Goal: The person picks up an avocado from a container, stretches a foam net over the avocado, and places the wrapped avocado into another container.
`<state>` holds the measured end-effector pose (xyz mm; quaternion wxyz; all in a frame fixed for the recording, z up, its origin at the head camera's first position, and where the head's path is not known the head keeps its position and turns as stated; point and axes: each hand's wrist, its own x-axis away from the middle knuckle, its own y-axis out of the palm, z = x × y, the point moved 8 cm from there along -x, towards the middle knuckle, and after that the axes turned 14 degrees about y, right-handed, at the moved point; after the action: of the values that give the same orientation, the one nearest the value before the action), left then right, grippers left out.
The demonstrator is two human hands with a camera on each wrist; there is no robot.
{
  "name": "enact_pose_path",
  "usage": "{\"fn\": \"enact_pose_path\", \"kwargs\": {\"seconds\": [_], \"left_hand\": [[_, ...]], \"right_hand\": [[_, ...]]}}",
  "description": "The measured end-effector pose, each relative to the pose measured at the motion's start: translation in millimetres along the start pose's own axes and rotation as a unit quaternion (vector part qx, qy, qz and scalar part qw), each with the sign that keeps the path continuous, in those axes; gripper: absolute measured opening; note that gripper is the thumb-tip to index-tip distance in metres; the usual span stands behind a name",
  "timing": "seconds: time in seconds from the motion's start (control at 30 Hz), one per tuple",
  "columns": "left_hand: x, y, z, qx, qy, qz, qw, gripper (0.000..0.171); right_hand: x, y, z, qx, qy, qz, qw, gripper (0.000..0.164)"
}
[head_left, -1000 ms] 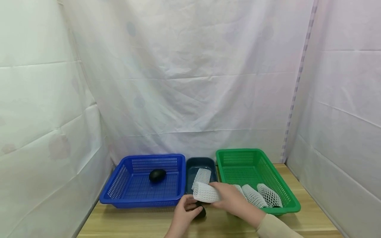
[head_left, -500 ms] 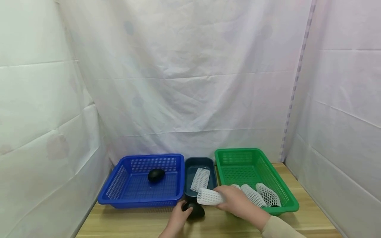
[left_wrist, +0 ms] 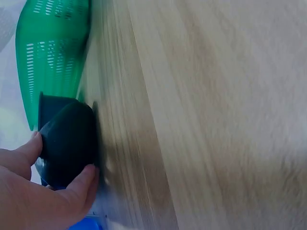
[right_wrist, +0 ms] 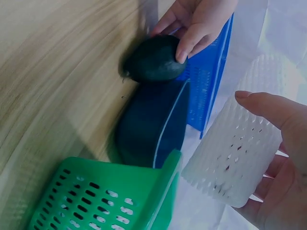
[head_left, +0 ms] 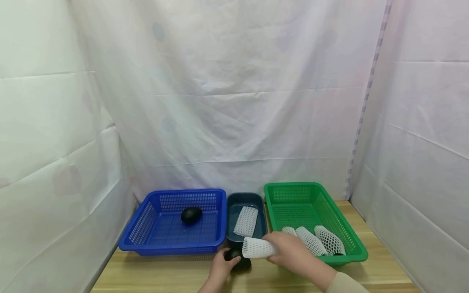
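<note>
A dark, smooth avocado [head_left: 242, 263] lies low over the wood in front of the small tray, its left end pinched between the thumb and fingers of my left hand [head_left: 218, 268]. In the left wrist view, that same avocado [left_wrist: 72, 139] has the thumb on one side and fingers on the other. My right hand [head_left: 289, 249] grips a white foam net sleeve [head_left: 255, 248] near its right end. The sleeve's open mouth faces left, just above the avocado and apart from it. The right wrist view shows the thumb laid along the sleeve [right_wrist: 235, 148].
A blue basket [head_left: 126, 244] at left holds another dark avocado [head_left: 191, 215]. Between the baskets, a dark teal tray [head_left: 230, 203] carries a flat foam net [head_left: 246, 221]. The green basket [head_left: 360, 254] at right contains several net-covered fruits [head_left: 311, 240]. Wooden tabletop [head_left: 165, 272] runs along the front.
The foam net sleeve in my right hand has shifted right and slightly down, away from the left fingers. My left hand has moved slightly left and now pinches the avocado's end.
</note>
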<state>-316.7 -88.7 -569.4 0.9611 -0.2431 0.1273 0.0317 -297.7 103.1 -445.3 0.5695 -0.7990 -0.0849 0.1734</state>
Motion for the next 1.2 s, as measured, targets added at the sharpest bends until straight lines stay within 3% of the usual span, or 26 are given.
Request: {"fn": "enact_pose_path", "kwargs": {"seconds": [0.27, 0.5, 0.63, 0.73, 0.93, 1.03, 1.2], "left_hand": [[5.4, -3.0, 24.0, 0.07, -0.004, -0.031, 0.9971, 0.057], [10.7, -25.5, 52.0, 0.106, 0.019, -0.018, 0.9941, 0.055], [11.2, -42.4, 53.2, 0.126, 0.015, 0.004, 0.992, 0.058], [12.9, -54.3, 48.8, 0.145, -0.01, 0.012, 0.9893, 0.062], [18.5, -67.0, 43.5, 0.223, -0.074, 0.02, 0.9718, 0.068], [19.5, -68.8, 47.5, 0.242, -0.078, 0.014, 0.9669, 0.069], [20.8, -68.7, 59.4, 0.248, -0.069, -0.011, 0.9662, 0.07]], "right_hand": [[4, -9, -2, 0.037, -0.002, 0.013, 0.999, 0.045], [9, -23, -1, 0.061, -0.008, 0.038, 0.997, 0.047], [12, -31, -3, 0.073, -0.015, 0.054, 0.996, 0.048], [13, -34, -3, 0.076, -0.02, 0.058, 0.995, 0.05], [13, -32, 0, 0.079, -0.02, 0.056, 0.995, 0.05], [12, -31, 0, 0.081, -0.018, 0.054, 0.995, 0.05], [8, -27, -2, 0.083, -0.016, 0.045, 0.995, 0.049]]}}
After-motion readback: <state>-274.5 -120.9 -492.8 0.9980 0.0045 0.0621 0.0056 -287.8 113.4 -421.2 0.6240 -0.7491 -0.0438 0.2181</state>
